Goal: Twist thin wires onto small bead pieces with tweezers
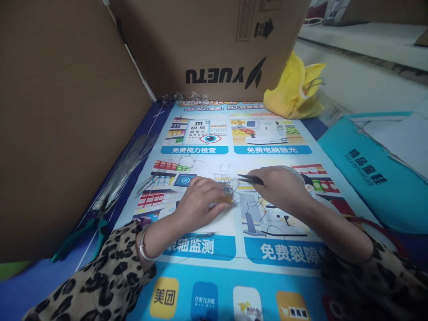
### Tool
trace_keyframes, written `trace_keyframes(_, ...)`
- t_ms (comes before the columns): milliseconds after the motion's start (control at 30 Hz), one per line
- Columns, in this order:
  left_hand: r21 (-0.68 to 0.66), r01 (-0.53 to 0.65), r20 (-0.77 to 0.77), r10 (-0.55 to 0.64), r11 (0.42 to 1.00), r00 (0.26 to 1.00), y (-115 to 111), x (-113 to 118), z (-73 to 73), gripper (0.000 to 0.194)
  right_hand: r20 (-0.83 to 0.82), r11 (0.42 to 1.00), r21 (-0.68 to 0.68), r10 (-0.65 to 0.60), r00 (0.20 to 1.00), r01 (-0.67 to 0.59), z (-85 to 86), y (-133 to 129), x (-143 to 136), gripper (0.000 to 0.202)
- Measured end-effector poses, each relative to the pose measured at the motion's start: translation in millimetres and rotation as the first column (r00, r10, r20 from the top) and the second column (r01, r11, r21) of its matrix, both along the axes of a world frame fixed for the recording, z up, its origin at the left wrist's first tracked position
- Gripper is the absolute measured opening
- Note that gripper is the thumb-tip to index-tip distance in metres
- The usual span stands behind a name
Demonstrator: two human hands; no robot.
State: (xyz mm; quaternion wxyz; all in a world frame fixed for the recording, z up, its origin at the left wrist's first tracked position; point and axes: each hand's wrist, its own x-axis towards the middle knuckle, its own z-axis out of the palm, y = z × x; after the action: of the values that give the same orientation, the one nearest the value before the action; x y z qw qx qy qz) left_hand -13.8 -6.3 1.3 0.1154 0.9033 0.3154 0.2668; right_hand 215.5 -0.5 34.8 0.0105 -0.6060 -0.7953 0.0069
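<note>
My left hand (202, 203) is closed at the centre of the printed poster, its fingertips on a tangle of thin looped wire (230, 183). A small yellowish patch shows by the thumb; I cannot make out whether it belongs to the wirework. My right hand (284, 185) grips black tweezers (251, 179), whose tips point left towards the wire and stay a little apart from my left fingers. A small curved wire piece (224, 167) lies just above the tangle. More thin curved wires are scattered under my right hand.
Green-handled pliers (96, 227) and a bundle of straight wires (123, 165) lie at left. Cardboard panels (214, 49) stand at the left and back. A yellow cloth bag (294, 91) sits at back right, near a turquoise box (374, 174). Wire scraps (187, 96) lie along the back.
</note>
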Motion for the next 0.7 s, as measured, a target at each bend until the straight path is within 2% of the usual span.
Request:
trace_keyframes(100,0.005,-0.059,0.054,0.059,0.998,0.997,2.5,-2.0,-1.8,0.016,-0.18,0.998,0.015,0.059,0.982,-0.057,-1.4,1.0,-1.9,0.027)
trace_keyframes(167,0.017,-0.09,0.087,0.089,0.996,0.992,4.0,-3.1,-3.1,0.013,-0.222,0.997,0.016,0.08,0.972,-0.078,-2.9,1.8,-2.3,0.026)
trace_keyframes(300,0.036,-0.103,0.107,0.098,0.994,0.989,5.0,-3.5,-4.4,0.007,-0.177,0.995,-0.053,0.071,0.982,-0.081,-4.4,3.7,-0.3,0.022)
trace_keyframes(433,0.019,-0.247,0.088,0.245,0.969,0.966,6.0,-3.2,-5.9,0.014,-0.132,0.981,-0.189,0.01,0.991,-0.035,-5.1,1.5,-1.8,0.035)
trace_keyframes(533,-0.078,-0.351,0.059,0.355,0.933,0.933,8.2,-3.7,-8.5,0.029,-0.108,0.971,-0.233,0.024,0.994,-0.049,-6.5,-2.6,-6.7,0.038)
trace_keyframes(633,-0.22,-0.391,-0.007,0.399,0.894,0.917,9.7,-4.1,-9.2,0.03,-0.113,0.968,-0.246,0.032,0.993,-0.059,-6.8,-5.9,-12.4,0.036)
trace_keyframes(700,-0.267,-0.408,-0.035,0.414,0.873,0.91,9.6,-3.7,-8.0,0.027,-0.122,0.963,-0.264,0.012,0.992,-0.044,-5.7,-6.9,-15.6,0.036)
